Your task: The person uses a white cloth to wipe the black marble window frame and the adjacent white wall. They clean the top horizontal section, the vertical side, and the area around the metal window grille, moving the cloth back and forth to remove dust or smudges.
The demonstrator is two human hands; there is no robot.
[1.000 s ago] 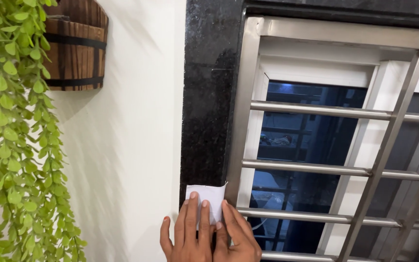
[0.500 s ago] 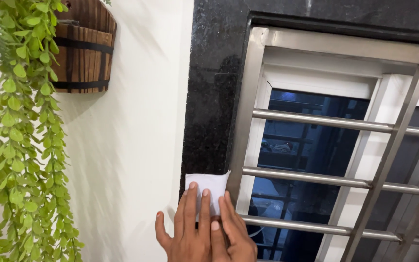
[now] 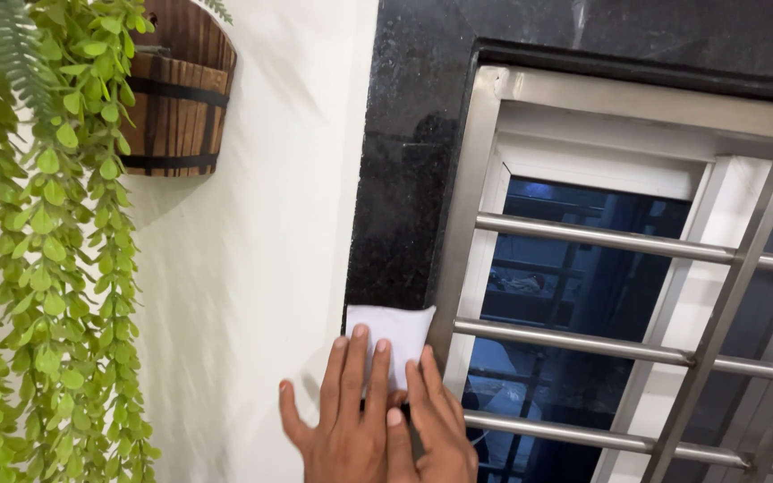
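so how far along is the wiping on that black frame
Done: nothing shows for certain; the black frame above the cloth is glossy, but wiped or not is unclear. In hand: left hand and right hand press the cloth flat on the frame's lower part. Left: the steel grille beside it is untouched.

The window surround is polished black speckled stone, glossy enough to catch reflections, and the white cloth pressed flat against it looks soft and matt. The window grille is brushed stainless steel with a dull sheen over dark, reflective glass. The wall is matt white paint, the barrel planter rough brown wood with dark bands, its hanging leaves waxy green.
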